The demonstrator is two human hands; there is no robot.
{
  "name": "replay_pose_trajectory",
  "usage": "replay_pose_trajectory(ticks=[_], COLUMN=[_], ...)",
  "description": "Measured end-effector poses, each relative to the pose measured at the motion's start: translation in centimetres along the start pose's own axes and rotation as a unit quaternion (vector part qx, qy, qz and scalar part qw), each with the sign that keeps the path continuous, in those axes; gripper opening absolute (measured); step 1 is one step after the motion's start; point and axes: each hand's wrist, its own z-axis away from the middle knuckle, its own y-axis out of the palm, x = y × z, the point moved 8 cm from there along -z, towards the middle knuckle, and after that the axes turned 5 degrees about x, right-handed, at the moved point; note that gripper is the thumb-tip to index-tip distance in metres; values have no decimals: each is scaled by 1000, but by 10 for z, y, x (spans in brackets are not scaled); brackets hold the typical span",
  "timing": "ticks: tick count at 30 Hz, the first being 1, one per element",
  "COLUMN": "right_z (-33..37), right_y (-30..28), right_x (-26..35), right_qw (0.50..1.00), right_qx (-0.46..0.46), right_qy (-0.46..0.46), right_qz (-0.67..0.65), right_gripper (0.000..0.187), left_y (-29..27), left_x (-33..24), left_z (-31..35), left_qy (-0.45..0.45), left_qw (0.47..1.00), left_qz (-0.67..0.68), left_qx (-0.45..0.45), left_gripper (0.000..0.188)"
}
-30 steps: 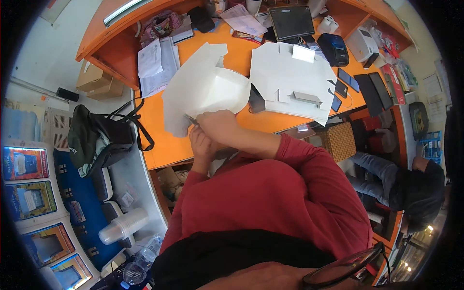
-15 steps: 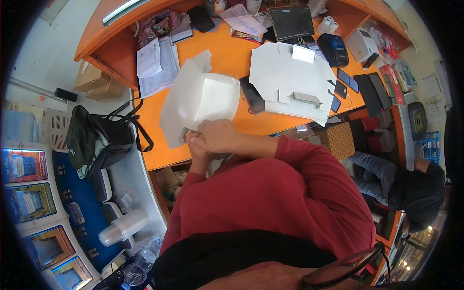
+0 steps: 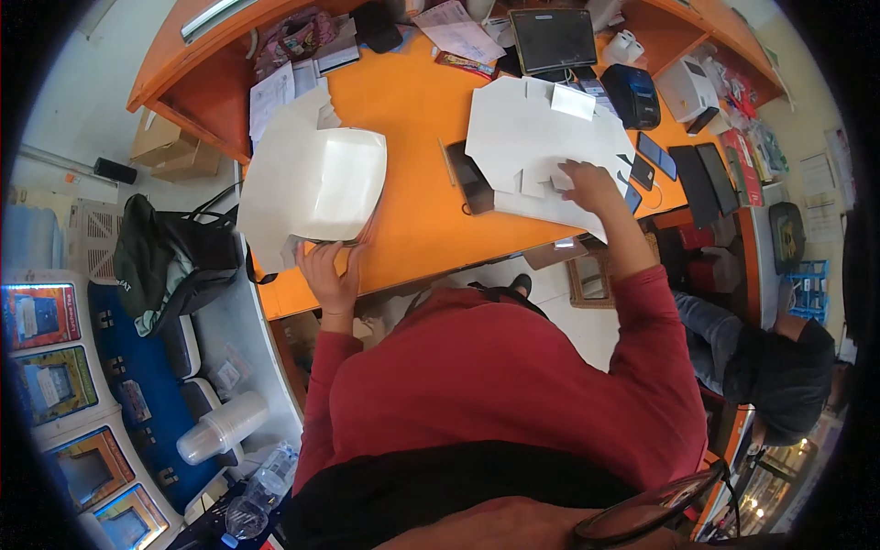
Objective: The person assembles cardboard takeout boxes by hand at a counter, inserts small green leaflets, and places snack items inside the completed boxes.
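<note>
A white card box (image 3: 344, 188), partly folded up into a tray with a wide lid flap spread to its left, lies on the left part of the orange desk. At its near edge my left hand (image 3: 330, 275) touches the card, fingers stretched out and thumb apart. Over to the right, my right hand (image 3: 591, 188) reaches onto a stack of flat white box blanks (image 3: 513, 137), fingers spread near a small raised flap. Whether the fingertips press on the top blank I cannot tell.
A dark phone (image 3: 471, 179) lies partly under the stack. Behind are a black monitor (image 3: 554, 41) and a black card-terminal-like device (image 3: 631, 96); several phones lie at right. A black bag (image 3: 206, 261) stands left of the desk. Another person (image 3: 784, 376) is at far right.
My hands, together at the box's near edge before, have parted. The box has slid left with my left hand beside it, and my right hand has moved right onto the stack.
</note>
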Motion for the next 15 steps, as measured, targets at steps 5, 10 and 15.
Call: replay_pose_trajectory(ticks=[5,10,15], right_z=[-4,11,48], right_y=[46,-17,-65], right_x=[-40,-21,32], right_qw=[999,982,967], right_qx=[14,-130,-158], right_qy=[-15,-40,-146], right_qz=[-41,-131,-135], right_gripper=[28,25,27], left_y=[-3,29,94], left_x=[-45,-96,-184], left_z=[-18,-57,-111], left_qy=[70,128,68], left_qw=[997,973,927], left_qz=[32,179,298], left_qx=[-12,74,219], left_gripper=[52,50,37])
